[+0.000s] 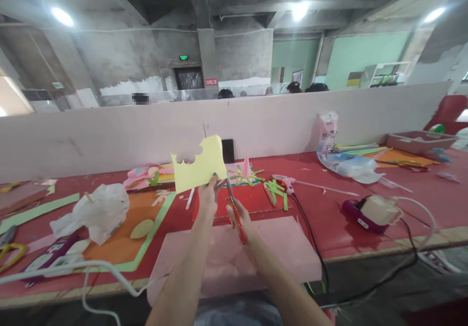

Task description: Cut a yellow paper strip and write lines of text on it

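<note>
My left hand (pixel 209 189) grips a sheet of yellow paper (pixel 199 167) by its lower right part. Curved bites are cut out of the sheet's upper left edge. My right hand (pixel 243 221) is closed on red-handled scissors (pixel 237 214), whose blades point up at the right edge of the paper. How far the blades are apart I cannot tell. Behind the scissors, a pink paper cone (pixel 246 166) stands amid green paper strips on the red table (pixel 314 189). Under my forearms lies a pink sheet (pixel 278 248).
A pink glue gun (pixel 287 182) with a black cord lies to the right. Further right is a purple power strip (pixel 365 219) with a white plug. At left are crumpled white plastic (pixel 97 211), orange paper (pixel 120 248) and yellow-handled scissors (pixel 10 253). A white partition (pixel 91 133) runs behind.
</note>
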`<state>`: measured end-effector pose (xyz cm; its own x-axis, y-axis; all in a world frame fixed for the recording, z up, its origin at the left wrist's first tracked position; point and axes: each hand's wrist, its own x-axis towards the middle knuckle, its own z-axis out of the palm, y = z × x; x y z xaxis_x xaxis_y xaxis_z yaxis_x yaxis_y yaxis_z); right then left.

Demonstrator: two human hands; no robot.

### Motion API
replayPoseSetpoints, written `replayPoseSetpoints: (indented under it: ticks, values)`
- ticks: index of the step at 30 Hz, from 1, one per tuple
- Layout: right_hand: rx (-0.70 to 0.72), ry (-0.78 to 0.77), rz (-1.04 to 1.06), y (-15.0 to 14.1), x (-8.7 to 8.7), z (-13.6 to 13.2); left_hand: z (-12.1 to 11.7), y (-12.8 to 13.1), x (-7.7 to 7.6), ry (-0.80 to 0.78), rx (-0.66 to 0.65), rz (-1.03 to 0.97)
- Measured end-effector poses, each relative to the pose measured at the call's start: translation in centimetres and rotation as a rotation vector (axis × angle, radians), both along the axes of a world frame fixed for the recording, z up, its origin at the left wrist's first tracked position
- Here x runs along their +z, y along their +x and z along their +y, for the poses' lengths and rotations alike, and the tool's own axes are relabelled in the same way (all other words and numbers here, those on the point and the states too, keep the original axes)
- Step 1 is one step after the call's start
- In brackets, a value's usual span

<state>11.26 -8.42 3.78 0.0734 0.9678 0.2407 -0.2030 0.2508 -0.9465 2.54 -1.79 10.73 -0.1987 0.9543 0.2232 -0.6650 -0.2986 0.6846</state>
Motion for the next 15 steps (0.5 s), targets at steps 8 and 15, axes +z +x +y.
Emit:
replayPoseSetpoints:
  ticks: [8,15]
  values:
    - [0.007,-0.059,0.027,0.4,0.8,-0.2,-0.3,0.2,-0.7,0.043,0.035,0.107]
    - [0.044,-0.012,-0.008,0.4,-0.2,0.2,-0.2,0.4,-1.0,0.029,0.114,0.165]
